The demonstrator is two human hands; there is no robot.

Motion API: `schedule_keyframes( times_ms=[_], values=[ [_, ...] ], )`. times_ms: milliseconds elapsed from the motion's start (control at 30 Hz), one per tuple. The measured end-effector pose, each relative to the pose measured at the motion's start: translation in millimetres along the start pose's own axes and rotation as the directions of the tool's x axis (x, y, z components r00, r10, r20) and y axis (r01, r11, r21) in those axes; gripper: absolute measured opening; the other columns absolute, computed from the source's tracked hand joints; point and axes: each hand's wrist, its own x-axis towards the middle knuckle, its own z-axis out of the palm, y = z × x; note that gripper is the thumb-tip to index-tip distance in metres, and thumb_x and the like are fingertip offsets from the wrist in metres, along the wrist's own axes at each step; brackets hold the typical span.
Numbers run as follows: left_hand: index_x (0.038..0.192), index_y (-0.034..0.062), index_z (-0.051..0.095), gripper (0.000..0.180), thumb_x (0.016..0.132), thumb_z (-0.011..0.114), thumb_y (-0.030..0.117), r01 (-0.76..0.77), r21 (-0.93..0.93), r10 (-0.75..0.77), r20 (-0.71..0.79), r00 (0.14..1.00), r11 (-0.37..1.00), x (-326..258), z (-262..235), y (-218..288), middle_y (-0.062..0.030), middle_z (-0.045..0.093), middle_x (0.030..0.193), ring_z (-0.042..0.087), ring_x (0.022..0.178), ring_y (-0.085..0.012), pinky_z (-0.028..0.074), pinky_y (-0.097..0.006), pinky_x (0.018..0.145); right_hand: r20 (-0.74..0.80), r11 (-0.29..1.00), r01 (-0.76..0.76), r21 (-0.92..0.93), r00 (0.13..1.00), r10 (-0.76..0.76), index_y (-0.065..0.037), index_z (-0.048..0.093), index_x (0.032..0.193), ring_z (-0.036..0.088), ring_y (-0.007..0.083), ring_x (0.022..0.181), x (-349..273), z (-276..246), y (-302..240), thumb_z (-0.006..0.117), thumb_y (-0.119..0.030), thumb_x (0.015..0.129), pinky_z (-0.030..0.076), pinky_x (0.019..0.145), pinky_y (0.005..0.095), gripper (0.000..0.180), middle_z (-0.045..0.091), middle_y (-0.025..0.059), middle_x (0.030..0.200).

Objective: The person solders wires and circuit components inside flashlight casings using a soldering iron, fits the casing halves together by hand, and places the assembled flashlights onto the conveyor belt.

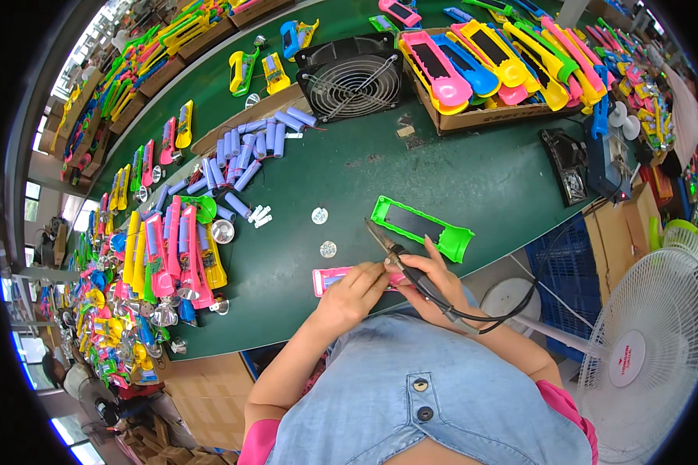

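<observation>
My right hand (436, 277) grips a black soldering iron (392, 249) like a pen, its tip pointing up and left over the green table (457, 182); a black cable trails from it to the right. My left hand (353, 291) presses on a pink plastic shell (327, 278) lying near the table's front edge, partly hidden under both hands. A green plastic shell (419, 226) with a dark opening lies just beyond the iron. Two small silver discs (323, 231) rest on the table left of it.
A black square fan (350, 76) stands at the back. A cardboard box (481, 116) holds several coloured shells. Purple cylindrical cells (244, 155) and assembled coloured parts (167, 256) lie at the left. A soldering station (606, 163), a blue crate (570, 279) and a white floor fan (650, 349) are at the right.
</observation>
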Motion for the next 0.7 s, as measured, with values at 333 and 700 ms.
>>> schedule_keyframes(
  times_ms=[333,700],
  values=[
    [0.089,0.0007,0.058,0.018,0.072,0.063,-0.002,0.205,-0.349,-0.245,-0.074,0.967,0.914,-2.8,3.5,-0.6,-0.0125,0.058,0.101,0.060,0.084,-0.0251,0.051,-0.031,0.070,-0.080,0.886,0.198,-0.418,0.964,-0.254,-0.009,0.053,0.106,0.064,0.0211,0.076,-13.5,-49.3,33.6,0.073,-0.007,0.066,0.024,0.104,0.0501,0.044,0.066,0.0061,0.084],
    [0.086,-0.0049,0.059,0.006,0.081,0.056,-0.007,0.248,-0.949,-0.879,-0.059,0.474,0.197,18.8,-0.1,16.6,-0.0112,0.056,0.097,0.059,0.081,-0.0168,0.048,-0.027,0.076,0.120,0.997,0.079,-0.006,0.990,-0.077,-0.009,0.052,0.107,0.065,0.0235,0.085,-22.4,-45.6,62.0,0.068,0.003,0.069,0.035,0.098,0.0467,0.043,0.066,0.0097,0.093]
  ],
)
